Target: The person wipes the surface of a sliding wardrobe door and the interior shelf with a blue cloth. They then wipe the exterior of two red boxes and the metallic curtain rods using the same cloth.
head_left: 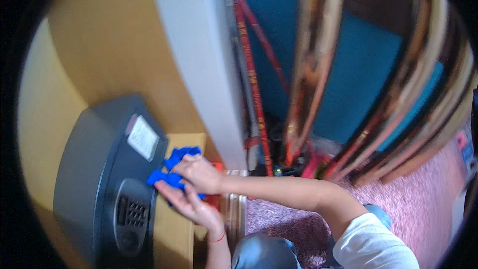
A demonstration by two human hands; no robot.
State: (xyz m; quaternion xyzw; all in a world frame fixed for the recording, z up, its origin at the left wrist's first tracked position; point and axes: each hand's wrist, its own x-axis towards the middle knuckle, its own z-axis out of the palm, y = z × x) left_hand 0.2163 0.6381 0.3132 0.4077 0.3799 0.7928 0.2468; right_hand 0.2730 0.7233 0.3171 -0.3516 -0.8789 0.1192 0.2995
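A crumpled bright blue cloth [172, 178] is bunched between my hands, close to the front of a dark grey safe [94, 169]. My right hand [199, 173] reaches in from the right and is closed on the cloth from above, its fingers partly hidden in the folds. Below it, my left hand [191, 206] is turned palm up with a red string on the wrist. Its long fingers support the cloth from beneath, and the thumb stands apart. The safe has a keypad [132, 214] and a white label [143, 137] on its front.
The safe stands in a yellowish wooden compartment [109, 35] with a pale upright edge [199, 55]. Something red lies behind my hands. To the right are red poles [254, 79], blurred wooden frames [318, 69], blue panels [358, 74] and pinkish carpet [423, 189].
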